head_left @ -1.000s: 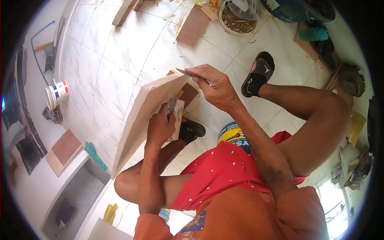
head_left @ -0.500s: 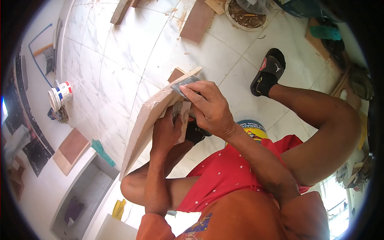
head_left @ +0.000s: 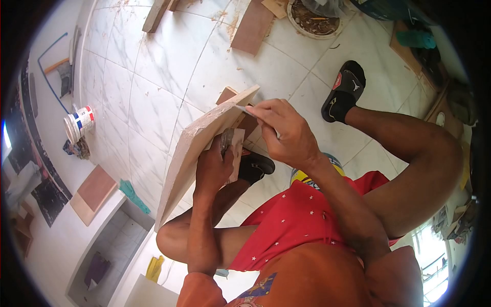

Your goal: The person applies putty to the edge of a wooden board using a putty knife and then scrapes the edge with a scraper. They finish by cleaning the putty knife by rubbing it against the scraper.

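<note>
Pale board (head_left: 186, 153), centre of frame | likely stiff, weighty; hold by long edges | your right hand (head_left: 289, 132) pinches a thin blade (head_left: 242, 109) near the board's upper end | your left hand (head_left: 212, 171) clasps a flat scraper (head_left: 237, 152); hands apart

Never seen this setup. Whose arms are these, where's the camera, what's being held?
No robot here: these are a person's bare hands, seen by a camera worn on their head, looking forward and down. The right hand holds a thin blade near the edge of a pale board; contact is hard to tell. The left hand grips a pale flat piece. On the tiled floor lies a brown wood panel.
</note>
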The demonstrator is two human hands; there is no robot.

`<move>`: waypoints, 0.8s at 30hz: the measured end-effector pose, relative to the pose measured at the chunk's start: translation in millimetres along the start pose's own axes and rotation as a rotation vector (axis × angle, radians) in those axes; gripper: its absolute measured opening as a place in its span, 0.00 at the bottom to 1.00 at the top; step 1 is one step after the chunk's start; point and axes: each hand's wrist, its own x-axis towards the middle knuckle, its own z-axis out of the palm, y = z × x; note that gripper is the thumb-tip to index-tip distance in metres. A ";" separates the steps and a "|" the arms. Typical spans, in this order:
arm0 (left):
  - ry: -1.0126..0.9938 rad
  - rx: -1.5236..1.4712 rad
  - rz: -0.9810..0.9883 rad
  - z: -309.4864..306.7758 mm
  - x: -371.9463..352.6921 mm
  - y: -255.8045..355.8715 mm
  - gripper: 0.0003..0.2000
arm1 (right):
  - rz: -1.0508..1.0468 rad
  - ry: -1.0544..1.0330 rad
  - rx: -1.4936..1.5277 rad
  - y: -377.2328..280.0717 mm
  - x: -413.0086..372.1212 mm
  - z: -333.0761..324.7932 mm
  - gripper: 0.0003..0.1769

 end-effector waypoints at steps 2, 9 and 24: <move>-0.006 -0.013 -0.006 0.8 -1.3 -1.2 0.24 | 0.095 -0.042 -0.005 -1.8 5.0 0.6 0.21; -0.017 -0.009 -0.027 -1.3 -2.4 1.8 0.24 | 0.212 -0.209 -0.093 -11.2 25.4 2.1 0.15; 0.025 0.069 0.121 -1.2 -5.1 -1.8 0.24 | 0.044 -0.298 0.049 -85.4 46.3 -40.9 0.18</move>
